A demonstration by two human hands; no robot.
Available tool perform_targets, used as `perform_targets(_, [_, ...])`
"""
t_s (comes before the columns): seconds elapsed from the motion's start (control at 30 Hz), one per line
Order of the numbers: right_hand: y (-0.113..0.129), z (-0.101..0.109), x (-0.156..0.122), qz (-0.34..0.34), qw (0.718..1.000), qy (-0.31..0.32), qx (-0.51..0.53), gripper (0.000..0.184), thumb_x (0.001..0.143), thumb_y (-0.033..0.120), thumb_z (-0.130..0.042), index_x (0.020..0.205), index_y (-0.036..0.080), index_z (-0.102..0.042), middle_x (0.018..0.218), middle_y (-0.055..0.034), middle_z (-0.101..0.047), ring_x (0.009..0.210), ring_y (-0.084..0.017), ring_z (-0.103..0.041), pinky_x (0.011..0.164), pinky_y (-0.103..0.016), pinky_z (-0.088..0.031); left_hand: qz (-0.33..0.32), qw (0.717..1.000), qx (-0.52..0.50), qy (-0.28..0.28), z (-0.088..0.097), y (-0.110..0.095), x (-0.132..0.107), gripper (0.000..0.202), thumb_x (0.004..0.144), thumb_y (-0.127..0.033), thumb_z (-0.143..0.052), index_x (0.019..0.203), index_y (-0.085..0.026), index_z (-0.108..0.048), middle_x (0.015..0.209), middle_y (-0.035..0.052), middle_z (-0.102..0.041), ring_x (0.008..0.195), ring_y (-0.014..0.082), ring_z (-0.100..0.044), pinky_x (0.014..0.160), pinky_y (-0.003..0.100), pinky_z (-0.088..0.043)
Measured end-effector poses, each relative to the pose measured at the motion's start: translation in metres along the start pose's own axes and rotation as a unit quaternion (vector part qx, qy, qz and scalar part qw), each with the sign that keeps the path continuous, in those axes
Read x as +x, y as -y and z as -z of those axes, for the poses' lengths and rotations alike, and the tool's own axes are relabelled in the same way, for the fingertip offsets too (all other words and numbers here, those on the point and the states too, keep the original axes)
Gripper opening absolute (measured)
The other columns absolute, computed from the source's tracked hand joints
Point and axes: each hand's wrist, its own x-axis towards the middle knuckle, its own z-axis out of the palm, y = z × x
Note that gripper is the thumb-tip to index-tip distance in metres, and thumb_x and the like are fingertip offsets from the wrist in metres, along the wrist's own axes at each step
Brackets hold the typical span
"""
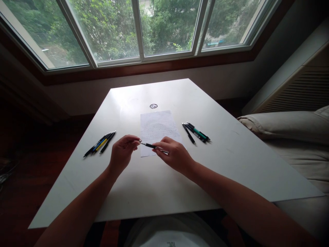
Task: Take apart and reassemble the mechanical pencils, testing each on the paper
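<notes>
My right hand (pixel 174 154) is closed round a black pen (pixel 149 145), held level just above the near end of a lined sheet of paper (pixel 157 128). My left hand (pixel 122 151) pinches the pen's silver tip with thumb and fingers. A group of several pens (pixel 100 143), black with one yellow and blue, lies on the white table (pixel 226 164) to the left. Another group of several pens (pixel 196 132), one teal, lies to the right of the paper.
A small round dark mark (pixel 153 106) sits on the table beyond the paper. A wide window (pixel 144 31) runs behind the table. A bed with a pale pillow (pixel 288 125) stands close to the right edge. Dark wooden floor lies to the left.
</notes>
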Motion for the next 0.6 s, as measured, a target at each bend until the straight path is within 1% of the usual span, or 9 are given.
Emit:
perform_targets(0.1, [-0.001,0.0,0.0,-0.006,1.0,-0.009,0.001,0.022,0.093,0.027,-0.063,0.113,0.025,-0.073,0.089,-0.0043,-0.065,0.071,-0.015,-0.061,0.067,-0.027,-0.048,-0.007,1.0,0.006,-0.01,0.001,0.001,0.001,0.016,0.083,-0.031,-0.075,0.091,-0.017,-0.071,0.083,0.0034,-0.07,0.061,0.0096,-0.055,0.058,0.023,-0.048])
perform_targets(0.17, [-0.002,0.0,0.0,-0.005,1.0,-0.013,0.0,0.022,0.093,0.027,-0.063,0.113,0.026,-0.072,0.09,-0.0043,-0.065,0.071,-0.014,-0.061,0.067,-0.027,-0.048,-0.003,1.0,0.018,-0.002,0.001,0.002,0.0,0.017,0.083,-0.032,-0.075,0.091,-0.017,-0.071,0.083,0.0037,-0.07,0.062,0.01,-0.055,0.058,0.023,-0.049])
perform_targets(0.37, [-0.005,-0.001,-0.001,0.009,1.0,-0.015,-0.019,0.021,0.094,0.026,-0.062,0.112,0.026,-0.072,0.091,-0.0045,-0.064,0.072,-0.015,-0.06,0.066,-0.027,-0.048,-0.005,0.996,0.05,0.071,-0.002,0.004,-0.003,0.014,0.084,-0.03,-0.073,0.09,-0.018,-0.071,0.084,0.0041,-0.07,0.066,0.0126,-0.059,0.063,0.025,-0.051])
perform_targets(0.6, [-0.01,-0.002,-0.003,0.027,0.998,-0.013,-0.06,0.02,0.095,0.027,-0.06,0.11,0.024,-0.073,0.093,-0.0054,-0.063,0.07,-0.015,-0.058,0.062,-0.027,-0.046,-0.044,0.98,0.148,0.122,0.001,0.012,-0.002,0.012,0.086,-0.031,-0.072,0.089,-0.02,-0.071,0.08,0.0024,-0.07,0.07,0.0145,-0.063,0.062,0.025,-0.051])
